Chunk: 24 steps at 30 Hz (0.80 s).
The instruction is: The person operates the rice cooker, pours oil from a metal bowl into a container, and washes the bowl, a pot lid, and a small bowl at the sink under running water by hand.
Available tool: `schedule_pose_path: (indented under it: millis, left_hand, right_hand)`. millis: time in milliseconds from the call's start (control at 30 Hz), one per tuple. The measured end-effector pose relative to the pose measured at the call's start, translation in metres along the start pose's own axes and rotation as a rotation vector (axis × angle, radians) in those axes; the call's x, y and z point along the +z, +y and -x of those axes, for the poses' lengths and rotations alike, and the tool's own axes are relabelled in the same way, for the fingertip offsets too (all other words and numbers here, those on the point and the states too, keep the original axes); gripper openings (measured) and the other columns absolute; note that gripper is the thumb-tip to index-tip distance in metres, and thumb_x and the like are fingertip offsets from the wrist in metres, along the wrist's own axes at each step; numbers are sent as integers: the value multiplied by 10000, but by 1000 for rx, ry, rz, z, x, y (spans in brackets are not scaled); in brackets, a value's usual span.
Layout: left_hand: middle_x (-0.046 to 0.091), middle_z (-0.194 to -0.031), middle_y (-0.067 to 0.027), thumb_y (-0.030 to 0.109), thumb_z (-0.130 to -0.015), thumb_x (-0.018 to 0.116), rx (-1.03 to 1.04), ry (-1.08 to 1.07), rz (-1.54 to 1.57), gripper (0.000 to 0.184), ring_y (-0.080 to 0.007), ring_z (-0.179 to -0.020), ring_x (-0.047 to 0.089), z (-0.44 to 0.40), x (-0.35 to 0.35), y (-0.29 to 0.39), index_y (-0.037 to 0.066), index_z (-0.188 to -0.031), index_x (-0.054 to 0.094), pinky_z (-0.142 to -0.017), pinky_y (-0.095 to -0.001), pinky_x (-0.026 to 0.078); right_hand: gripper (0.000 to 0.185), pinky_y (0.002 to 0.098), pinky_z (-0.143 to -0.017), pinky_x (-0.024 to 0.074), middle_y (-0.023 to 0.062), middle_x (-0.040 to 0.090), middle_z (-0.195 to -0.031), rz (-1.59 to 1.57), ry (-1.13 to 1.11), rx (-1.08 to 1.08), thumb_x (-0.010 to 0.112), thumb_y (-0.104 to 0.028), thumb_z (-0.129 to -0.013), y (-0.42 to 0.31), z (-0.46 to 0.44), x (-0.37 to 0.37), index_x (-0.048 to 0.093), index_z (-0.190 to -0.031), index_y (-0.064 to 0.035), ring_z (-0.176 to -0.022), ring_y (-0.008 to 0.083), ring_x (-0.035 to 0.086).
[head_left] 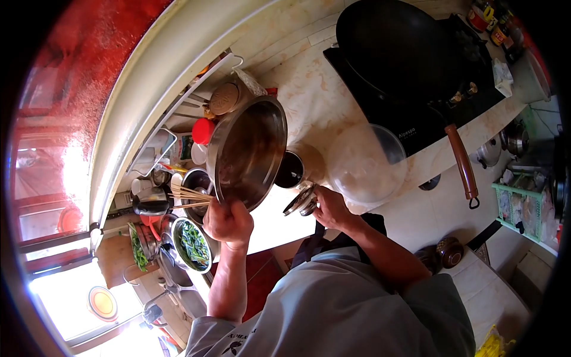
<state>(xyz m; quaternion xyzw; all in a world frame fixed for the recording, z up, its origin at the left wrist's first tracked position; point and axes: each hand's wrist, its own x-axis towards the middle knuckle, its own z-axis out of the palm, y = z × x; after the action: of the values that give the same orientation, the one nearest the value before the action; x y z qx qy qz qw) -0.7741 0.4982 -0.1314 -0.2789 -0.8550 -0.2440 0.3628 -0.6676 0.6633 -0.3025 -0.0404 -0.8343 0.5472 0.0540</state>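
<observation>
My left hand (229, 224) is closed on the rim of a large metal basin (250, 152), which is tilted up on its side with its hollow facing right. Thin wooden chopsticks (191, 195) stick out to the left by this hand. With my right hand (331, 208) I grip a small metal lid (300, 200), held over the counter's front edge. Just above the lid stands an open metal pot (290, 169), dark inside, close to the basin's right side. A translucent round cover (369, 163) lies on the counter to the right of the pot.
A black wok (398, 50) sits on the stove (416, 128), its wooden handle (461, 160) jutting over the front edge. At the left, a bowl of green vegetables (192, 244) stands near the sink (172, 265). Bottles (499, 30) stand at the upper right.
</observation>
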Motion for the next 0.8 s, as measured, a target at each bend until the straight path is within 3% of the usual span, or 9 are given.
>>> schedule_pose_path:
  millis: [133, 233, 333, 367, 467, 600, 633, 800]
  left_hand:
    - [407, -475, -74, -66, -742, 524, -73, -40, 33, 224, -259, -355, 414, 6, -9, -4, 58, -605, 397, -377, -348, 345]
    - [406, -477, -61, -56, -751, 535, -96, -34, 72, 222, -193, -370, 403, 12, -9, -12, 56, -612, 402, -390, -321, 336]
    - [416, -495, -6, -37, -761, 551, -361, 101, 182, 226, -98, -433, 366, 11, -6, -9, 62, -617, 408, -428, -274, 324]
    - [471, -577, 39, -45, -761, 556, -562, 152, 404, 218, -46, -545, 367, 19, -5, -15, 71, -634, 422, -494, -223, 327]
    - [522, -670, 39, -73, -754, 539, -876, 304, 702, 201, -40, -606, 381, 24, -6, -23, 76, -656, 446, -565, -185, 338]
    - [572, -745, 12, -94, -754, 523, -1184, 398, 867, 152, -53, -646, 484, 37, -20, -29, 57, -770, 531, -635, -186, 420]
    - [602, -785, -2, -95, -754, 520, -1207, 381, 928, 163, -77, -678, 542, 51, -25, -42, 51, -819, 551, -656, -195, 460]
    - [625, -849, -19, -85, -760, 501, -1264, 455, 969, 196, -100, -735, 571, 77, -39, -44, 52, -879, 579, -696, -212, 475]
  right_hand:
    - [298, 448, -729, 523, 199, 635, -950, -18, -11, 11, 670, -160, -821, -2, -1, -2, 538, -1035, 0, -862, 379, 646]
    - [309, 446, -743, 526, 204, 635, -964, -12, -38, 24, 666, -151, -817, -1, -1, 0, 537, -1053, 3, -874, 380, 647]
    - [343, 440, -760, 530, 207, 638, -988, 8, -47, 34, 658, -133, -811, 1, 0, 1, 539, -1103, 2, -892, 377, 650]
    - [359, 437, -767, 531, 208, 640, -997, 13, -48, 31, 655, -127, -809, 0, -1, 1, 540, -1124, 1, -898, 375, 652]
    - [416, 435, -782, 533, 205, 645, -1028, -31, -70, 39, 637, -104, -806, -3, -2, -2, 531, -1197, -13, -917, 368, 655]
    - [463, 438, -804, 530, 200, 648, -1049, -54, -89, 55, 614, -77, -808, -6, -1, -2, 507, -1255, -28, -933, 363, 657]
    - [437, 442, -813, 523, 212, 639, -1037, -59, -95, 68, 609, -66, -805, -10, -2, -4, 510, -1228, -16, -935, 383, 643]
    - [366, 463, -794, 506, 233, 618, -995, 12, -72, -6, 611, -72, -812, 8, 4, 5, 516, -1157, 5, -920, 415, 610]
